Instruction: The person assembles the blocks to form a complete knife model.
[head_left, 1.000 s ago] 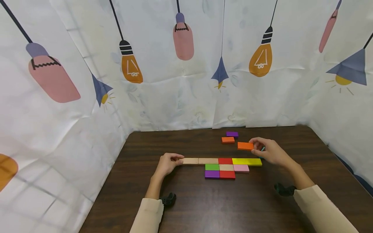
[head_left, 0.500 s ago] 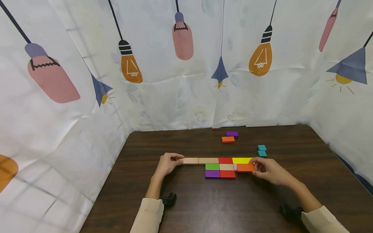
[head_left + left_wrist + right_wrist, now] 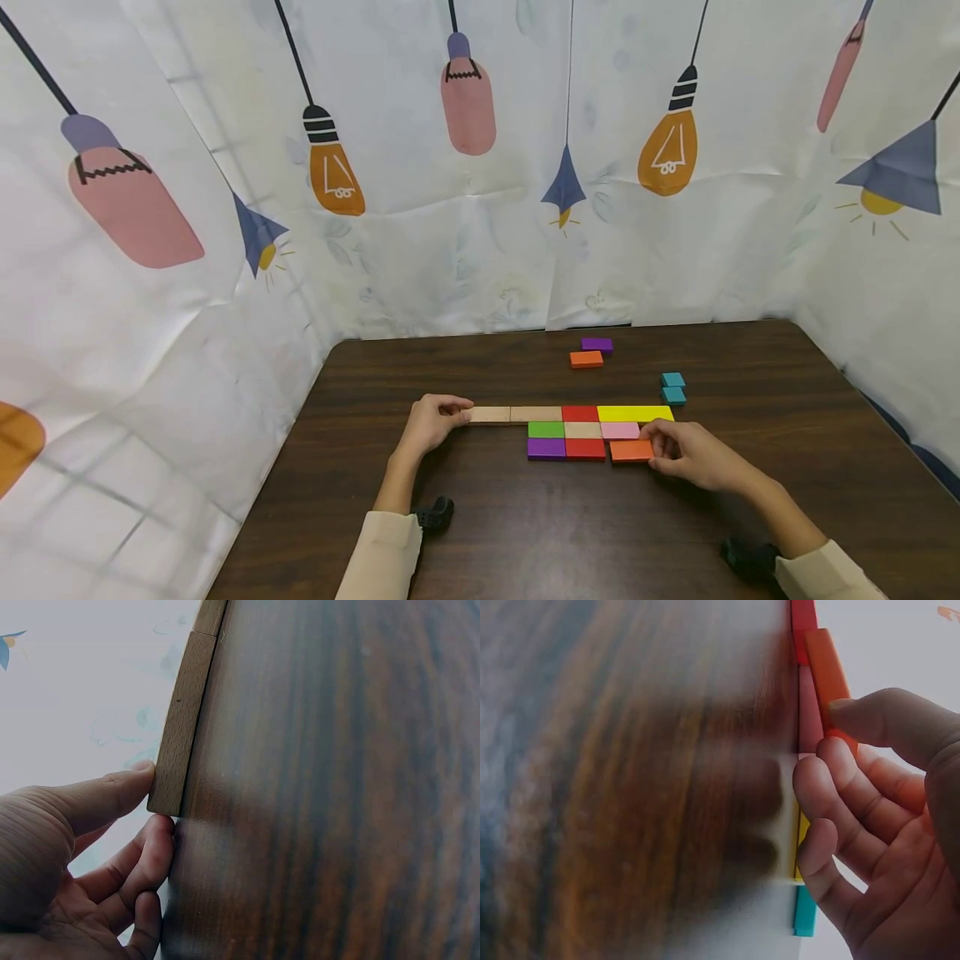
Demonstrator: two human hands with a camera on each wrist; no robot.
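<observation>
My right hand (image 3: 693,454) pinches an orange block (image 3: 630,451) between thumb and fingers at its right end. That block sits just right of the red block (image 3: 585,449) in the nearest row. In the right wrist view the orange block (image 3: 827,675) stands tilted against the row's edge. My left hand (image 3: 432,427) holds the left end of a plain wooden block (image 3: 491,414), the first in the long row. The left wrist view shows the thumb at this wooden block's (image 3: 176,735) side and a finger at its end.
A yellow block (image 3: 634,413) ends the long row; below lie green (image 3: 546,429), pink (image 3: 620,430) and purple (image 3: 546,448) blocks. Loose orange (image 3: 586,359) and purple (image 3: 597,343) blocks lie farther back. Two teal blocks (image 3: 673,387) lie behind the yellow one on the dark table (image 3: 480,525).
My right hand has brought the orange block from behind the rows toward me, over the pink block, to beside the red one. My left hand has stayed at the wooden block's end.
</observation>
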